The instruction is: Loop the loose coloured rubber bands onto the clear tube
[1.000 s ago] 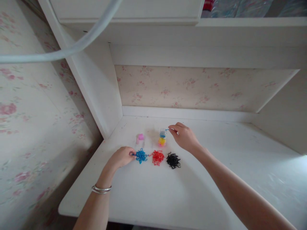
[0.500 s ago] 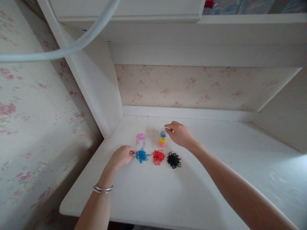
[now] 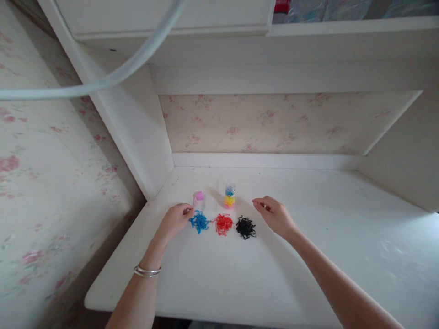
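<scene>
- Found L hand [image 3: 176, 219] on desk [image 3: 212, 283], fingertips touching blue bands [image 3: 199, 222]; fingers curled, couldn't tell if gripping any.
- Saw R hand [image 3: 276, 214] just right of black bands [image 3: 246, 227], apart; fingers loosely bent, nothing btwn them.
- Noted red bands [image 3: 223, 224] btwn both piles; jar [image 3: 229, 195], pink lid [image 3: 199, 197] behind.

White desk [image 3: 308, 283], floral wallpaper [image 3: 274, 123], overhead shelf [image 3: 343, 28], soft daylight
</scene>
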`<state>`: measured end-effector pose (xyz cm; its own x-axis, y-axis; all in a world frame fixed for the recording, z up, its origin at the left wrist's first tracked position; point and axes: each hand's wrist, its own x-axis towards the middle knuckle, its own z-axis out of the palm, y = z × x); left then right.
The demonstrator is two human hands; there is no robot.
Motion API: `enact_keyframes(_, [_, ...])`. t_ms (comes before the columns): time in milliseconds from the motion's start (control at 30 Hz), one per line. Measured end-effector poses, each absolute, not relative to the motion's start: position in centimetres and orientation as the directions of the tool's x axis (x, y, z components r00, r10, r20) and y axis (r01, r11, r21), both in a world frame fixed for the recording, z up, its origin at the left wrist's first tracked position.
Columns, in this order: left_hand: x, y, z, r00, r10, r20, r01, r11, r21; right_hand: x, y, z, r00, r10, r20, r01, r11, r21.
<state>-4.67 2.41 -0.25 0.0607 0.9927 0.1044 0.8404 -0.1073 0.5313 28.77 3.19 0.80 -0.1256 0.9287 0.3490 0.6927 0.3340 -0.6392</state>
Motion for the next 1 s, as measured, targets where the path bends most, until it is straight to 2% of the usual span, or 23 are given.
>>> enact_keyframes(200, [-3.4, 2.6, -0.1, -0.013, 0.986, 0.164, 0.802, -0.087, 0.59, 32.3, 0.3, -3.4, -0.032, 0.971, 0.235, 0.661, 0.197, -0.724])
enact_keyframes(400, [-0.9, 3.1, 1.5, -0.024, 0.97, 0.242, 0.8, -0.126, 0.586, 32.9, -0.8, -3.8, -0.03, 0.972, 0.232, 0.65, 0.195, -0.734])
enact_keyframes(500, [1.2, 3.7, 3.9, 0.035, 0.936, 0.35, 0.805, -0.233, 0.545, 32.6, -0.9, -3.8, -0.068, 0.968, 0.241, 0.662, 0.224, -0.716])
enact_keyframes(667, [4.7, 5.2, 7.8, 0.193, 0.854, 0.483, 0.822, -0.41, 0.395, 32.7, -1.1, -4.0, -0.063, 0.965, 0.254, 0.667, 0.23, -0.709])
enact_keyframes(800, [6.4, 6.5, 8.8, 0.271, 0.838, 0.474, 0.819, -0.459, 0.345, 32.9, -1.3, -4.0, -0.063, 0.965, 0.256, 0.676, 0.23, -0.701])
enact_keyframes(1000, [7.3, 7.6, 7.7, 0.302, 0.869, 0.392, 0.851, -0.431, 0.3, 32.8, -1.4, -4.0, -0.081, 0.961, 0.263, 0.699, 0.243, -0.673])
